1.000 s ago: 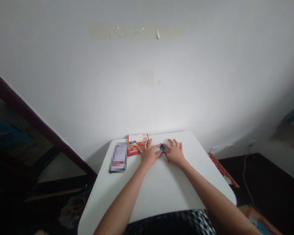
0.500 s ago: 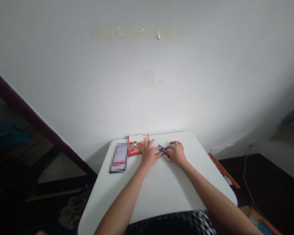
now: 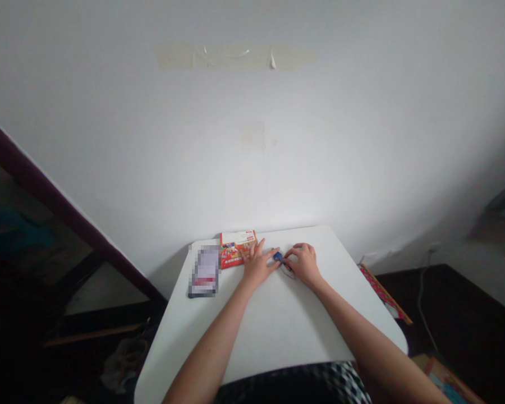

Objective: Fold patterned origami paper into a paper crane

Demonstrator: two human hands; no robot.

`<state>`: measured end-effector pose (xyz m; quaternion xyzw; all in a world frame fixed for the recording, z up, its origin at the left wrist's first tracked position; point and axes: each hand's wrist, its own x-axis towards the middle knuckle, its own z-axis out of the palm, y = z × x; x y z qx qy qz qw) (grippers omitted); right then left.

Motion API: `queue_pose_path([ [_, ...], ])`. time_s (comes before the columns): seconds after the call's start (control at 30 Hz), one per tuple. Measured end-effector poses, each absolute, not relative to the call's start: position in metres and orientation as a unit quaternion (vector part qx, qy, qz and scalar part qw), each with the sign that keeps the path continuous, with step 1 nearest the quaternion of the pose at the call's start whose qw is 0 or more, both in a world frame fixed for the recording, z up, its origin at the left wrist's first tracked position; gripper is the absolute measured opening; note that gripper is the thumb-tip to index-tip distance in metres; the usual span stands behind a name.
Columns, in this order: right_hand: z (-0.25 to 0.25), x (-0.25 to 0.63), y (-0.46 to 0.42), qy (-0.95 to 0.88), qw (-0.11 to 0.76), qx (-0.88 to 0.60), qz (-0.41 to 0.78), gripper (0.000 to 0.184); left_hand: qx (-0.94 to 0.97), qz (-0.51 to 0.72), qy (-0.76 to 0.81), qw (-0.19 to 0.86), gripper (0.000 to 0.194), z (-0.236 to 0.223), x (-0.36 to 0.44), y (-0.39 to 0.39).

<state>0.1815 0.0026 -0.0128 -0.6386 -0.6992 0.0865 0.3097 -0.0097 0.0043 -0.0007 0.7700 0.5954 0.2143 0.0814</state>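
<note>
A small blue object (image 3: 278, 256) with a darker end is at the far part of the white table (image 3: 278, 325); its exact kind is too small to make out. My right hand (image 3: 304, 262) pinches its near right end between thumb and forefinger, the other fingers curled above. On the other side, my left hand (image 3: 256, 269) has its fingers spread, with thumb and forefinger apart around the blue object's left side. Its other fingertips reach over the edge of a red and white printed packet (image 3: 232, 258). Beneath my right fingertips lies a thin pale curved piece (image 3: 288, 272), partly hidden.
A phone-shaped item (image 3: 205, 272), blurred out, lies left of the packet. Behind the table rises a white wall (image 3: 252, 185) with old tape marks. A cable (image 3: 421, 292) runs down on the right, and a dark-framed panel (image 3: 67, 207) leans at left.
My left thumb and forefinger have parted slightly, and more of the blue object shows between them. It has turned a little. My right hand has barely moved.
</note>
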Motion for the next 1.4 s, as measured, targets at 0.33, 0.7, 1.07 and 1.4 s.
queue_pose_path([
  [0.33, -0.012, 0.187, 0.001, -0.712, 0.318, -0.617, 0.101, 0.009, 0.76, 0.246, 0.593, 0.103, 0.027, -0.002, -0.015, 0.005],
  [0.7, -0.02, 0.188, 0.004, -0.717, 0.356, -0.592, 0.091, 0.007, 0.747, 0.284, 0.594, 0.09, 0.023, -0.004, -0.015, 0.006],
  [1.07, -0.018, 0.19, 0.005, -0.713, 0.437, -0.537, 0.107, 0.009, 0.751, 0.318, 0.576, 0.051, 0.038, -0.001, -0.014, 0.002],
  [1.4, -0.011, 0.193, 0.0, -0.675, 0.446, -0.588, -0.007, 0.016, 0.724, 0.321, 0.607, 0.064, 0.046, 0.0, -0.013, 0.003],
])
